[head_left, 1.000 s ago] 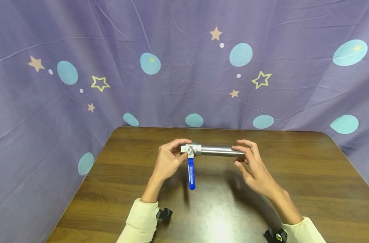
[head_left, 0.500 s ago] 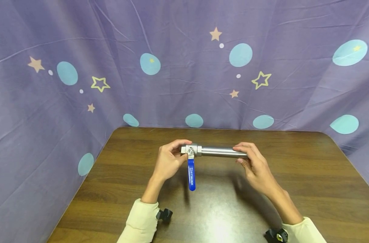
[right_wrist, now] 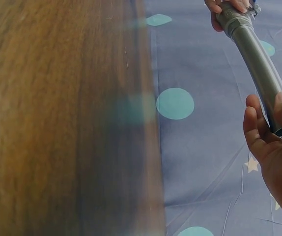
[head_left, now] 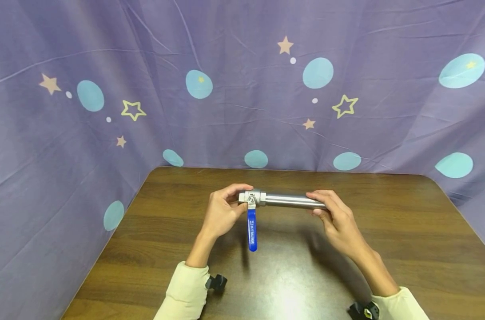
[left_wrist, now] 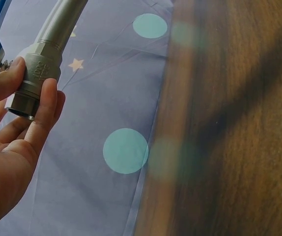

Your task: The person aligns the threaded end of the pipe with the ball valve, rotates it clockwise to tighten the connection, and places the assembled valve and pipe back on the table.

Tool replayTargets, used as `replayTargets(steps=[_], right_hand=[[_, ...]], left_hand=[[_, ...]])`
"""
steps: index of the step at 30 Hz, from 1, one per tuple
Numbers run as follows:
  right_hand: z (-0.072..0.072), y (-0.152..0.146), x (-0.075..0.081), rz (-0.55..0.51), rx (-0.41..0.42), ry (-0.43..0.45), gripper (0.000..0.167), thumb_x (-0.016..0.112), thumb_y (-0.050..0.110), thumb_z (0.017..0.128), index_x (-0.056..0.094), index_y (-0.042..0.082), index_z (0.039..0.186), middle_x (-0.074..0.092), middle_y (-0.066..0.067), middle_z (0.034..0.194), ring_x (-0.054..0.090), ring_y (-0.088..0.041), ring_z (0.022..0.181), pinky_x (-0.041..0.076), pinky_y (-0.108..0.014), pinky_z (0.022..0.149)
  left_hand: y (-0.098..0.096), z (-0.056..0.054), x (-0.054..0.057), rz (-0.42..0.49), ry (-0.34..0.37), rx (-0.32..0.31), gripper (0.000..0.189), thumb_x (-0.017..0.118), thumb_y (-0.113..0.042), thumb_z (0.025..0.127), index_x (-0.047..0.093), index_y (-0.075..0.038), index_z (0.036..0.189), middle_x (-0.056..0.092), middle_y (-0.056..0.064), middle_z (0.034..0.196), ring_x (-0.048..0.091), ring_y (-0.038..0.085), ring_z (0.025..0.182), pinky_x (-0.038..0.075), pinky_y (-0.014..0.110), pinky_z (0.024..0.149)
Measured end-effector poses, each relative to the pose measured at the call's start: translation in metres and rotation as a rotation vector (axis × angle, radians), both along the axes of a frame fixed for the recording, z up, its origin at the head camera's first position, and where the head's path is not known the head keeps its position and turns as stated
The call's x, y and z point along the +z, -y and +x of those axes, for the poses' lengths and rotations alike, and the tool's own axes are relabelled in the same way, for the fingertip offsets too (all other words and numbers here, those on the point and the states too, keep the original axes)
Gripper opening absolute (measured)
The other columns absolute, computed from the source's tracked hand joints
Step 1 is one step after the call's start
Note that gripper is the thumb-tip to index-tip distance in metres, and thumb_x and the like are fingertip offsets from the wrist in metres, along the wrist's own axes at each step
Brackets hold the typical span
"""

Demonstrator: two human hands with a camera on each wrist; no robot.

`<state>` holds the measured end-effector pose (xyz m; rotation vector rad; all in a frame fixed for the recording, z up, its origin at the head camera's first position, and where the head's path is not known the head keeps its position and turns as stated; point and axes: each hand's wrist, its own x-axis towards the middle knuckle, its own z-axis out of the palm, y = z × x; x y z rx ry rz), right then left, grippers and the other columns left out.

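Note:
A steel ball valve (head_left: pixel 252 197) with a blue lever handle (head_left: pixel 252 230) is held above the table by my left hand (head_left: pixel 223 210), thumb and fingers pinching its body. The lever points down toward me. From the valve's right side extends a straight shiny steel pipe (head_left: pixel 286 200), joined to it in line. My right hand (head_left: pixel 340 222) grips the pipe's right end between thumb and fingers. In the left wrist view, the valve's open threaded end (left_wrist: pixel 23 106) faces out past the fingertips. The right wrist view shows the pipe (right_wrist: pixel 260 64) running from the valve down into my right hand.
A brown wood-grain table (head_left: pixel 154 231) with rounded far corners lies below both hands. A purple curtain (head_left: pixel 226 124) printed with stars and blue spots stands behind and to the left. Dark wrist-worn devices (head_left: pixel 216 283) sit at both cuffs.
My right hand's fingers, spread loosely around the pipe's end a second ago, have closed on it, and the hand has shifted slightly right. The left hand keeps its hold on the valve.

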<state>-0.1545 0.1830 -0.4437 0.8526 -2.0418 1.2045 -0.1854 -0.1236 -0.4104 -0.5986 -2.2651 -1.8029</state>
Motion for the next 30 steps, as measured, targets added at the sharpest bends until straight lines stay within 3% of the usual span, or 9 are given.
replayTargets(steps=[5,9,15,17,24,30], right_hand=[[0.0003,-0.0009,-0.0019,-0.008,0.026,0.052,0.051,0.065,-0.029,0.084,0.067,-0.010,0.132,0.068,-0.020,0.124,0.075,-0.009,0.097,0.063,-0.013,0.086],[0.0014,-0.0015,-0.0009,0.026,-0.008,0.067,0.054,0.067,-0.026,0.086,0.066,-0.005,0.136,0.066,-0.018,0.128,0.069,-0.002,0.097,0.058,-0.007,0.083],[0.0052,-0.0013,-0.0008,0.100,-0.053,0.136,0.058,0.072,-0.018,0.090,0.061,-0.001,0.144,0.054,-0.019,0.147,0.052,0.001,0.120,0.049,-0.005,0.080],[0.0054,-0.0008,-0.0010,0.096,-0.055,0.138,0.056,0.072,-0.018,0.090,0.061,-0.001,0.142,0.053,-0.020,0.147,0.051,-0.001,0.129,0.051,-0.005,0.085],[0.0030,0.0019,0.0001,0.031,-0.047,0.053,0.054,0.071,-0.025,0.084,0.069,0.000,0.132,0.066,-0.016,0.129,0.061,-0.002,0.114,0.053,-0.004,0.087],[-0.0003,0.0023,-0.0001,-0.025,-0.046,-0.027,0.045,0.074,-0.016,0.086,0.074,0.002,0.127,0.071,-0.015,0.123,0.064,-0.007,0.107,0.049,-0.009,0.073]], left_hand=[[0.0002,-0.0002,-0.0008,-0.007,-0.011,0.001,0.042,0.073,0.021,0.080,0.076,0.003,0.119,0.078,0.026,0.112,0.076,0.028,0.100,0.068,0.032,0.089],[0.0004,-0.0003,-0.0011,-0.009,-0.013,0.003,0.043,0.073,0.020,0.080,0.077,0.003,0.118,0.078,0.026,0.111,0.076,0.026,0.099,0.068,0.029,0.088],[0.0002,-0.0015,-0.0019,-0.018,-0.034,0.014,0.042,0.073,0.019,0.080,0.077,0.001,0.117,0.079,0.024,0.109,0.075,0.018,0.094,0.069,0.031,0.085],[-0.0001,-0.0018,-0.0019,-0.021,-0.040,0.018,0.042,0.073,0.019,0.079,0.077,0.001,0.117,0.079,0.023,0.108,0.074,0.015,0.093,0.070,0.033,0.084],[-0.0005,-0.0005,-0.0009,-0.023,-0.032,0.015,0.042,0.074,0.019,0.079,0.077,0.002,0.117,0.079,0.024,0.108,0.073,0.013,0.092,0.070,0.038,0.086],[-0.0007,0.0003,-0.0010,-0.025,-0.028,0.014,0.043,0.073,0.020,0.079,0.077,0.002,0.117,0.079,0.024,0.108,0.072,0.015,0.094,0.070,0.035,0.087]])
